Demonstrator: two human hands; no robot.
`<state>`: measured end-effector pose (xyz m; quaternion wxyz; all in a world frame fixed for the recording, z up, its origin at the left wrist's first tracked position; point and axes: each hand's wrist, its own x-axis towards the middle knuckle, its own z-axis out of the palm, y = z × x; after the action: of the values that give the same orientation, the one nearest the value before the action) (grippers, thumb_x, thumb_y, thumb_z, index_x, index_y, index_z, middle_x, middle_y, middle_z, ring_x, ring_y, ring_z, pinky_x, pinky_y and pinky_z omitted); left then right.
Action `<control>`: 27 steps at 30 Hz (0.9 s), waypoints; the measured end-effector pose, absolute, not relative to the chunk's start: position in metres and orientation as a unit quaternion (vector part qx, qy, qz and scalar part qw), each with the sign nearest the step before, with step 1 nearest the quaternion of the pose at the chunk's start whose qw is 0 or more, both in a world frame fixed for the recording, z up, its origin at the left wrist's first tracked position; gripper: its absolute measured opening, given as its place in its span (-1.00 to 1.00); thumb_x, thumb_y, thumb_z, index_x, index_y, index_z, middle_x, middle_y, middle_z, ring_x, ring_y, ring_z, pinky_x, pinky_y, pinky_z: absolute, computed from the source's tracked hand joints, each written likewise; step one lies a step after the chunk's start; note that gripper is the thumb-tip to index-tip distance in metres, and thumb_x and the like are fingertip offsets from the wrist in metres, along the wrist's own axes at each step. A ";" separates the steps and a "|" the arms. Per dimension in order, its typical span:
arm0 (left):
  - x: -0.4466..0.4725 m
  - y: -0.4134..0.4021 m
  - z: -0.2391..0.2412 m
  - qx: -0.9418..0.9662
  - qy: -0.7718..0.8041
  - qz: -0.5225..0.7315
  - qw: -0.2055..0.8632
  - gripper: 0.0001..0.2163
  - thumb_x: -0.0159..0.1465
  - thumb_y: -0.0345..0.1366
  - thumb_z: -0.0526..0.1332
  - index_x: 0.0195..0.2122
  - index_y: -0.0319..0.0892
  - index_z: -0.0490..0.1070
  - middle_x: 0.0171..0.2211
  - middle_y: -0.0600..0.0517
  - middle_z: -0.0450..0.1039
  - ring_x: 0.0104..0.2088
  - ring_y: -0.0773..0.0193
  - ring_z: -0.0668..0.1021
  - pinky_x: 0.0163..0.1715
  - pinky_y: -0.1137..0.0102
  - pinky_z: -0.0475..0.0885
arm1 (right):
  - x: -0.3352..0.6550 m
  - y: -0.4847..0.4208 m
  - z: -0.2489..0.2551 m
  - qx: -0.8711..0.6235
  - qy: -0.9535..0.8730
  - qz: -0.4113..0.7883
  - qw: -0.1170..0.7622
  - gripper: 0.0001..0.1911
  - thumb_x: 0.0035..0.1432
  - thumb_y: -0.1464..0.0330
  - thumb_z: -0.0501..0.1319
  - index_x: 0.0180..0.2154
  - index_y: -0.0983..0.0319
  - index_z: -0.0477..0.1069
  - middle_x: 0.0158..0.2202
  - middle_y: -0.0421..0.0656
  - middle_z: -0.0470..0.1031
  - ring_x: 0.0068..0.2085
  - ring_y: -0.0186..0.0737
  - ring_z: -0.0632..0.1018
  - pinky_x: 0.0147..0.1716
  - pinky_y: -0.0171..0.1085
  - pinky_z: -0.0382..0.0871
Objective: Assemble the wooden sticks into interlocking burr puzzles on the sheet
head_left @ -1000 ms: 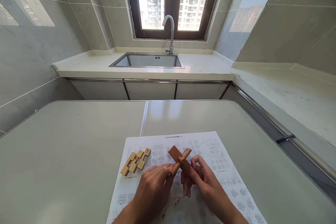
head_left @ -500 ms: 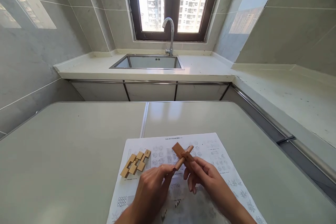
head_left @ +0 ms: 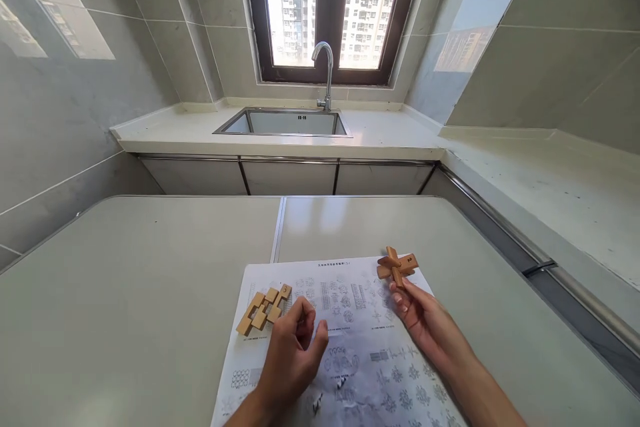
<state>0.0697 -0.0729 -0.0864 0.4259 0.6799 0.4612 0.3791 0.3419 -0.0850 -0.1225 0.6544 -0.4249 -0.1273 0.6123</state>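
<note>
Presently the right hand (head_left: pixel 433 320) has its thumb and fingertips clamped on the lower arm of a crossed wooden piece (head_left: pixel 397 265), which is over the far right corner of the printed sheet (head_left: pixel 357 317). Whether it is fully lifted or brushes the paper, I cannot tell. The left hand (head_left: pixel 293 353) holds nothing that shows: its fingers curl inward, with the thumb standing apart from them, just beside the flat wooden lattice (head_left: pixel 259 319).

As I judge it, the pinch is the weak point: only 1 arm of the cross is gripped, so the piece could pivot or slip, and if its joints are loose, a bar might slide out. The left hand is close enough to the lattice that a careless sweep could nudge it askew. The sheet, apparently loose on the worktop (head_left: pixel 140 293), could skid under a dragging wrist.

Both wooden things look smooth and matte. The cross is reddish brown, its flat and narrow bars fanning out from a crowded centre, with a 2 marked on 1 end. The lattice is paler and yellower, stepped from square-edged blocks with small gaps between, and carries a 3. The sheet is thin, white and slightly rumpled; the worktop is pale and glossy, split by a light seam.
</note>
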 end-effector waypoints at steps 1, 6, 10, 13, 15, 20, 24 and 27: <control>0.070 -0.072 -0.087 0.669 0.463 0.382 0.439 -0.65 0.39 -0.21 0.17 -0.45 -0.08 0.00 -0.54 0.21 -0.02 -0.55 0.40 0.10 -0.56 0.50 0.08 | 0.343 -0.084 -0.123 -0.410 -0.122 0.621 0.657 -0.77 0.21 0.39 0.49 -0.08 0.22 0.61 -0.24 -0.14 0.61 -0.37 -0.31 0.61 -0.36 -0.37 0.72; 0.067 -0.066 -0.090 0.633 0.460 0.406 0.472 -0.53 0.34 -0.18 0.21 -0.52 -0.09 -0.13 -0.57 0.20 -0.08 -0.53 0.39 0.05 -0.53 0.47 0.07 | 0.348 -0.082 -0.121 -0.346 -0.085 0.656 0.666 -0.76 0.25 0.46 0.45 -0.05 0.19 0.58 -0.26 -0.18 0.58 -0.40 -0.37 0.59 -0.40 -0.42 0.70; 0.066 -0.063 -0.094 0.591 0.445 0.404 0.538 -0.46 0.32 -0.11 0.26 -0.53 -0.08 -0.16 -0.60 0.22 -0.15 -0.57 0.43 -0.01 -0.59 0.47 -0.01 | 0.350 -0.081 -0.117 -0.356 -0.041 0.648 0.673 -0.79 0.25 0.54 0.42 -0.07 0.28 0.57 -0.25 -0.14 0.60 -0.41 -0.39 0.62 -0.36 -0.46 0.70; 0.066 -0.064 -0.096 0.564 0.427 0.407 0.578 -0.43 0.31 -0.05 0.31 -0.54 -0.07 -0.15 -0.61 0.25 -0.19 -0.60 0.46 -0.05 -0.62 0.48 -0.06 | 0.351 -0.080 -0.117 -0.355 -0.031 0.643 0.678 -0.81 0.27 0.56 0.38 -0.09 0.28 0.56 -0.26 -0.15 0.60 -0.42 -0.39 0.62 -0.39 -0.46 0.70; 0.066 -0.065 -0.097 0.549 0.416 0.413 0.596 -0.41 0.29 -0.04 0.34 -0.54 -0.07 -0.15 -0.62 0.26 -0.20 -0.61 0.47 -0.06 -0.64 0.48 -0.07 | 0.353 -0.079 -0.118 -0.351 -0.036 0.645 0.678 -0.82 0.28 0.55 0.38 -0.10 0.25 0.55 -0.26 -0.16 0.61 -0.42 -0.38 0.63 -0.40 -0.45 0.71; 0.067 -0.065 -0.099 0.526 0.408 0.415 0.620 -0.39 0.22 -0.04 0.39 -0.57 -0.07 -0.14 -0.63 0.27 -0.19 -0.63 0.50 -0.06 -0.65 0.51 -0.07 | 0.362 -0.075 -0.122 -0.348 -0.024 0.662 0.664 -0.84 0.32 0.57 0.33 -0.07 0.30 0.51 -0.29 -0.12 0.60 -0.42 -0.36 0.66 -0.38 -0.44 0.72; 0.068 -0.064 -0.098 0.500 0.397 0.416 0.648 -0.37 0.17 -0.06 0.42 -0.57 -0.07 -0.14 -0.64 0.29 -0.19 -0.64 0.53 -0.06 -0.65 0.52 -0.06 | 0.369 -0.070 -0.121 -0.343 0.002 0.663 0.665 -0.83 0.42 0.57 0.18 -0.03 0.28 0.45 -0.32 -0.14 0.59 -0.43 -0.33 0.65 -0.46 -0.40 0.73; 0.069 -0.064 -0.095 0.479 0.389 0.419 0.666 -0.36 0.14 -0.09 0.44 -0.58 -0.07 -0.15 -0.64 0.30 -0.20 -0.65 0.55 -0.08 -0.65 0.53 -0.07 | 0.371 -0.065 -0.117 -0.341 0.007 0.668 0.661 -0.83 0.46 0.56 0.12 -0.01 0.29 0.42 -0.34 -0.15 0.57 -0.46 -0.35 0.64 -0.48 -0.43 0.71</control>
<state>0.0694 -0.0641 -0.0951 0.6661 0.4790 0.3894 0.4188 0.3714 -0.0647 -0.1175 0.6612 -0.3412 0.0069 0.6681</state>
